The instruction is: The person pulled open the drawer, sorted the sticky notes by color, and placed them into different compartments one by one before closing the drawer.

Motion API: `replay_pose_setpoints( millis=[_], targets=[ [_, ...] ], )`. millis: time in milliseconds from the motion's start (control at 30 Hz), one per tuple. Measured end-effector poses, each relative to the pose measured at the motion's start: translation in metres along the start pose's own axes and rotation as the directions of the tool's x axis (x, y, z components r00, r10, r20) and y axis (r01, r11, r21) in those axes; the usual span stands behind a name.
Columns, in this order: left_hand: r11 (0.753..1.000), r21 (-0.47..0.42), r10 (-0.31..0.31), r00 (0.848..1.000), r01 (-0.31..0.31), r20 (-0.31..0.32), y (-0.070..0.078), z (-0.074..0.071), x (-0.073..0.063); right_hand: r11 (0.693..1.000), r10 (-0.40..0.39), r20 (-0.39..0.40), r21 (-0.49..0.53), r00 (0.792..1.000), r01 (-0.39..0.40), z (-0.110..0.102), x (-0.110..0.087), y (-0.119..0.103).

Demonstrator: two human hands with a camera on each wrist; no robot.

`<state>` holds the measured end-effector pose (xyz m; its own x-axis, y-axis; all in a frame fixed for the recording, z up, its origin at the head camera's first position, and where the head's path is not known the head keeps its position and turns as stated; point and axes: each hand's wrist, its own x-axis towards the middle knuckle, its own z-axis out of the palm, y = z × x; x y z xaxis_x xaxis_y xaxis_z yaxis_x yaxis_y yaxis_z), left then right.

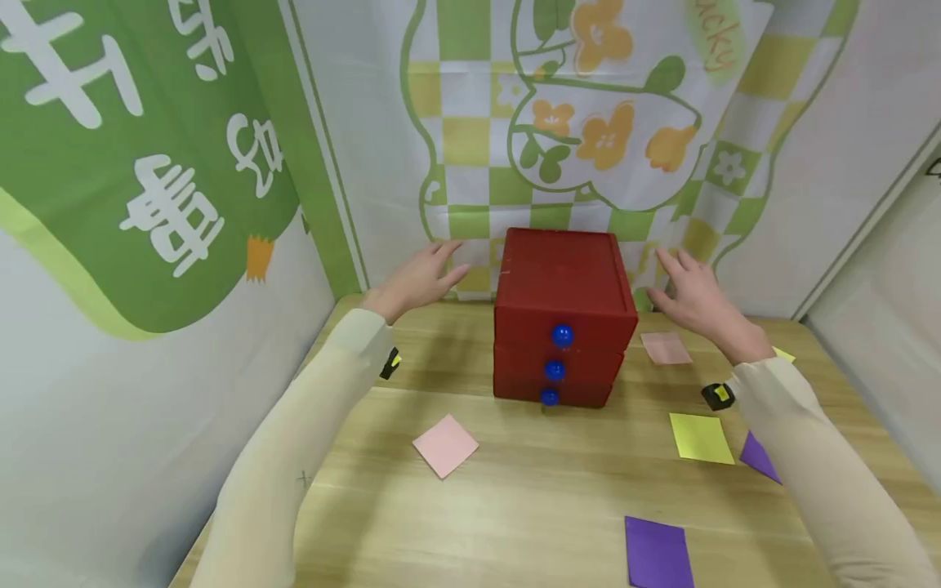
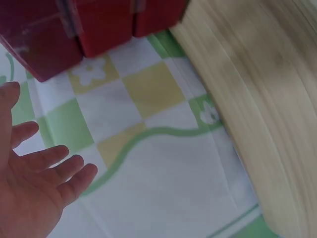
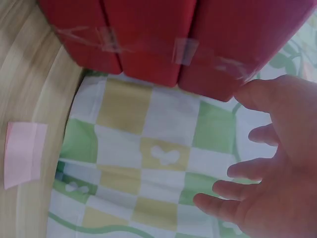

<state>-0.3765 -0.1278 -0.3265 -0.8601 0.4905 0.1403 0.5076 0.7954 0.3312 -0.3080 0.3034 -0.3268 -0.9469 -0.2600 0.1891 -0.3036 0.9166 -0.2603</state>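
Fingers of the left hand (image 1: pixel 416 282) and right hand (image 1: pixel 696 297) stood apart beside the boxy red three-drawer chest (image 1: pixel 562 298), seemingly stiff, light plastic, best gripped by its sides

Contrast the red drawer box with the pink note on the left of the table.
The red drawer box stands tall, while the pink note lies flat. The box is far larger than the note. The box carries three blue knobs; the note shows a plain face. Both rest on the wooden table.
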Motion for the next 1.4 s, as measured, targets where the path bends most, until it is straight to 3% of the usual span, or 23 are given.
replay_pose_setpoints(
  millis=[233,400,467,533,600,667,833,900,1067,1133,1300,1400],
  targets=[
    [0.998,-0.052,0.027,1.000,-0.028,-0.007,0.014,0.003,0.004,0.998,-0.060,-0.150,-0.003,0.987,0.060,-0.007,-0.013,-0.013],
    [0.994,-0.099,0.037,0.999,-0.039,-0.014,0.020,0.007,0.009,0.998,-0.031,-0.238,0.040,0.971,0.042,-0.013,-0.027,-0.028],
    [0.992,-0.118,0.044,0.999,-0.047,-0.028,0.022,0.008,0.011,0.997,-0.054,-0.305,0.037,0.951,0.069,-0.013,-0.030,-0.036],
    [0.988,-0.143,0.049,0.998,-0.054,-0.038,0.024,0.009,0.014,0.993,-0.106,-0.382,0.002,0.918,0.116,-0.012,-0.033,-0.042],
    [0.980,-0.196,0.038,0.999,-0.044,-0.038,0.027,0.010,0.016,0.987,-0.158,-0.445,-0.034,0.882,0.160,-0.009,-0.035,-0.048],
    [0.965,-0.260,0.027,0.999,-0.035,-0.032,0.029,0.012,0.017,0.981,-0.192,-0.476,-0.056,0.858,0.188,-0.006,-0.038,-0.053],
    [0.907,-0.420,-0.021,1.000,0.028,0.021,0.035,0.012,0.015,0.968,-0.237,-0.516,-0.049,0.823,0.248,0.000,-0.043,-0.065],
    [0.871,-0.487,-0.039,0.998,0.062,0.056,0.039,0.011,0.013,0.959,-0.260,-0.537,-0.048,0.803,0.278,0.003,-0.044,-0.070],
    [0.717,-0.677,-0.074,0.983,0.168,0.166,0.048,0.010,0.010,0.940,-0.306,-0.551,-0.046,0.776,0.339,0.016,-0.047,-0.085],
    [0.677,-0.705,-0.093,0.975,0.210,0.201,0.052,0.009,0.009,0.934,-0.322,-0.543,-0.048,0.775,0.355,0.020,-0.050,-0.092],
    [0.654,-0.715,-0.125,0.967,0.247,0.220,0.062,0.010,0.011,0.922,-0.358,-0.524,-0.067,0.773,0.381,0.027,-0.054,-0.107],
    [0.633,-0.729,-0.134,0.965,0.260,0.227,0.067,0.011,0.013,0.913,-0.392,-0.524,-0.119,0.756,0.390,0.031,-0.055,-0.113]
  ],
)
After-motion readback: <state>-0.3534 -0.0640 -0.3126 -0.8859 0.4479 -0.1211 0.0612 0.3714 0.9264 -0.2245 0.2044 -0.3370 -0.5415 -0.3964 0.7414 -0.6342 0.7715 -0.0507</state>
